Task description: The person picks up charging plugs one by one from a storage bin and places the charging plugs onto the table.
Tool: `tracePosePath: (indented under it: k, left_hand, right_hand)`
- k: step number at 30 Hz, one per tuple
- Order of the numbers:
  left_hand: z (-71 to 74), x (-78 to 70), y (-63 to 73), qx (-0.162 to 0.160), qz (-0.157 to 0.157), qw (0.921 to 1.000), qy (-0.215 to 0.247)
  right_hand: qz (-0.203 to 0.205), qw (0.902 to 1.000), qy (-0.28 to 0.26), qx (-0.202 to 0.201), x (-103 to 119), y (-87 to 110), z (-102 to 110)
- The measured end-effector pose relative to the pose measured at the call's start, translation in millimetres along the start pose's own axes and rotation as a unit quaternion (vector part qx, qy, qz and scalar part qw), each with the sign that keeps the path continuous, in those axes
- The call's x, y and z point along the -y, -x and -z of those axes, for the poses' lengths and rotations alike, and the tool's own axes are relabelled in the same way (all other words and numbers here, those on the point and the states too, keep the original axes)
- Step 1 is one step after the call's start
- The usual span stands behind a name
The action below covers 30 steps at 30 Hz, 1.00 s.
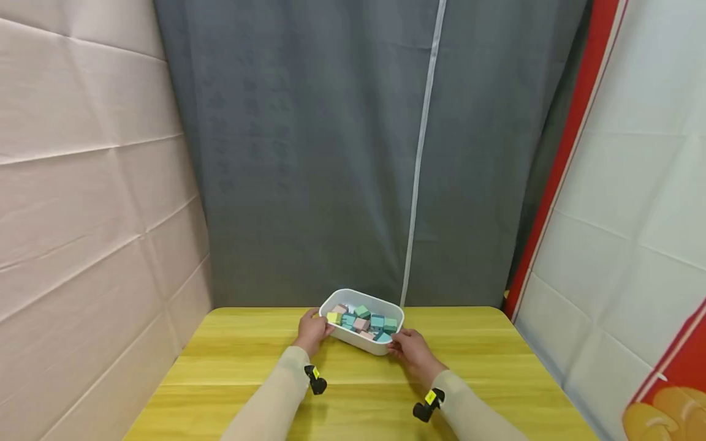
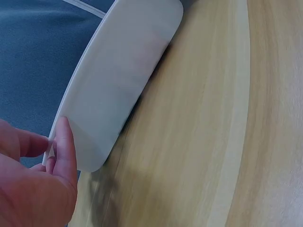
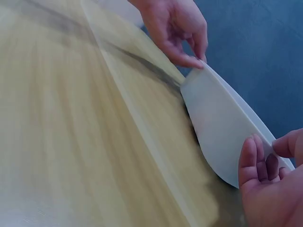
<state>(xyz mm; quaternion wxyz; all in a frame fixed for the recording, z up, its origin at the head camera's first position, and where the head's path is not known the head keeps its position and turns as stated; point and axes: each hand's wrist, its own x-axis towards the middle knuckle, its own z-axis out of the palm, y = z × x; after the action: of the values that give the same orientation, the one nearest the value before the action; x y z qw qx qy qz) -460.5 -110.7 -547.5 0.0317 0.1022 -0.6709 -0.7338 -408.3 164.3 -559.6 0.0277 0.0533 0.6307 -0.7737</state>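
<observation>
A white plastic bin (image 1: 358,340) with rounded corners is at the far side of the table, turned at an angle. Small blocks lie inside it, among them a yellow block (image 1: 334,318), a green block (image 1: 361,312) and a teal block (image 1: 377,322). My left hand (image 1: 312,331) pinches the rim at the bin's left end, thumb on the rim and fingers against the outer wall (image 2: 113,71). At the right end, my right hand (image 3: 274,184) grips the rim the same way. Whether the bin's base fully touches the table cannot be told.
The wood-grain table (image 1: 248,367) spreads out in front of the bin. A grey curtain (image 1: 331,153) hangs right behind the table's far edge. Pale fabric walls stand on the left (image 1: 99,214) and right (image 1: 618,245), the right one with red edging.
</observation>
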Motion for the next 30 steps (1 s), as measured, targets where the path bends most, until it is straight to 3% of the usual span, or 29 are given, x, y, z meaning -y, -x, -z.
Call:
tracePosePath:
  k: [13,30]
  left_hand:
    - [2.6,-0.7,-15.7,0.008,0.015,0.9998,-0.013]
    - [1.4,-7.4,-9.3,0.033,0.017,0.9988,-0.033]
  right_hand:
    - [-0.020,0.9985,-0.043,0.029,-7,22.3,-20]
    - [-0.046,0.9972,-0.051,0.029,-10,38.2,-28]
